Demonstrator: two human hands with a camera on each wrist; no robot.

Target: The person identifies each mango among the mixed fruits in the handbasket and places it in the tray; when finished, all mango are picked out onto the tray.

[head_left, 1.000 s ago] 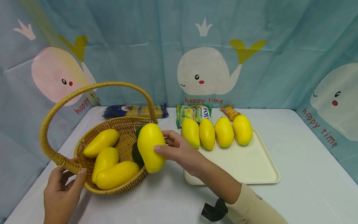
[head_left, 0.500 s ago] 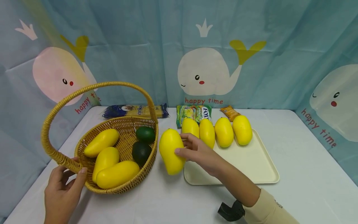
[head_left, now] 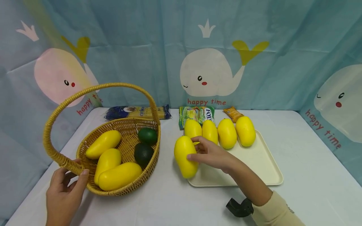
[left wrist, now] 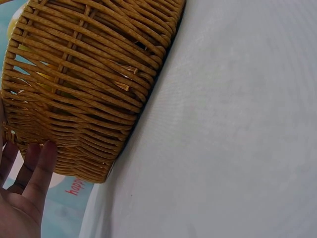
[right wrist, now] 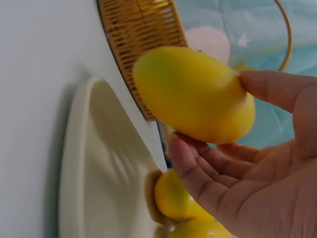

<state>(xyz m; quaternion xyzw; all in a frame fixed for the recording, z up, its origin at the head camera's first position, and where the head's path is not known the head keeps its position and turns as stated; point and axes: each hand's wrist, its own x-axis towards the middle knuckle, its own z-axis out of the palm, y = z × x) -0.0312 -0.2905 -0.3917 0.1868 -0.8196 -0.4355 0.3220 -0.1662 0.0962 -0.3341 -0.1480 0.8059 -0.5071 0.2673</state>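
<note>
My right hand (head_left: 210,153) holds a yellow mango (head_left: 185,157) between thumb and fingers, above the left edge of the cream tray (head_left: 266,179). The right wrist view shows the same mango (right wrist: 193,94) with a greenish end, clear of the tray. At the left, my left hand (head_left: 64,191) grips the wicker basket (head_left: 127,190) where its handle meets the rim, thumb at the rim. Its fingers (left wrist: 43,163) lie against the woven wall in the left wrist view. Inside the basket are three yellow mangoes (head_left: 120,176) and two dark green avocados (head_left: 143,154).
Several yellow mangoes (head_left: 227,133) stand in a row along the tray's back edge. Behind them lie a green candy bag (head_left: 195,111) and a small orange packet (head_left: 233,114). A blue and yellow pasta pack (head_left: 135,112) is behind the basket, whose tall handle (head_left: 113,84) arches over it.
My right hand has carried the mango rightward from the basket's right rim to the tray's left edge, uncovering the avocados. My left hand has stayed on the basket.
</note>
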